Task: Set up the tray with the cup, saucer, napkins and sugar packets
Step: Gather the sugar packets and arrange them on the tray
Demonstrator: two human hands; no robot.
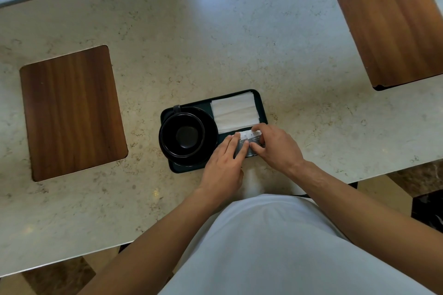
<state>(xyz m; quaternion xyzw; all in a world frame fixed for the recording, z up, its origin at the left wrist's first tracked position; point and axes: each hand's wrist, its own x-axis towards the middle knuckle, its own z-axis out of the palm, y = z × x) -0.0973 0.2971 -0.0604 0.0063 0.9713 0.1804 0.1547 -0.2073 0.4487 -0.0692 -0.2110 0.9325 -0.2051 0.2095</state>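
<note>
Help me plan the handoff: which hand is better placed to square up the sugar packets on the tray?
Probably the right hand: its fingers cover most of the sugar packets beside the napkins. The left hand touches only their near left edge.

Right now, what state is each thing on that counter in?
tray: flat on the counter, loaded.
cup: upright, empty, sitting on the saucer.
saucer: on the tray's left part.
napkins: stacked flat at the tray's far right.
sugar packets: on the tray's near right, under both hands.
left hand: fingers pressing the packets.
right hand: fingers on the packets.
</note>
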